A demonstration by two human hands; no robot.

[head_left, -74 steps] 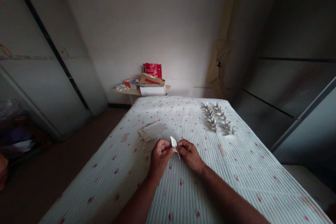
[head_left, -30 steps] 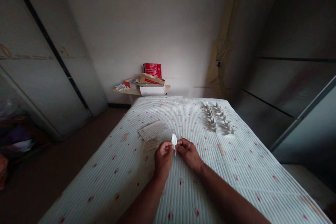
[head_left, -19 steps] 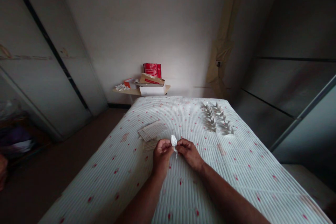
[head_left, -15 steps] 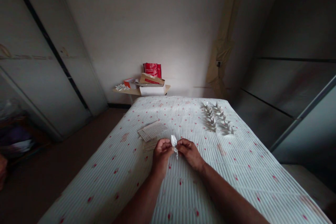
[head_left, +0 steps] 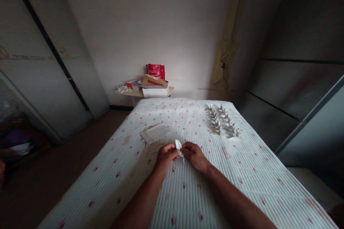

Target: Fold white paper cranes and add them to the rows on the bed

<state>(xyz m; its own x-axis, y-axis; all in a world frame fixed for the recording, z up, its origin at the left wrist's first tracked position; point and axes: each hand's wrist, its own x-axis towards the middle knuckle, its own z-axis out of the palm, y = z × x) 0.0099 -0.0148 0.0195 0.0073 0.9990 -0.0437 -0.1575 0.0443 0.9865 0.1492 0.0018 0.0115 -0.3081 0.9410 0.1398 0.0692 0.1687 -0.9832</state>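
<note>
Paper (head_left: 178, 145) between hands (head_left: 167, 155) (head_left: 194, 154), inside quilt edges (head_left: 256, 136)

1. Left hand (head_left: 166, 155): fingers curled, thumb tip pinching forward.
2. Right hand (head_left: 194, 154): fingers bent, its fingertips near the left ones.
3. Left forearm (head_left: 145, 195) and right forearm (head_left: 232, 193) angle apart behind the fingers.

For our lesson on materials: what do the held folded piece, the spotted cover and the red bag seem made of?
Folded piece: probably thin paper, matt white, with crisp angular edges.
Spotted cover: likely quilted fabric, matt, with soft parallel ribs.
Red bag: plastic or coated cloth, perhaps; its faint sheen fits either.
</note>
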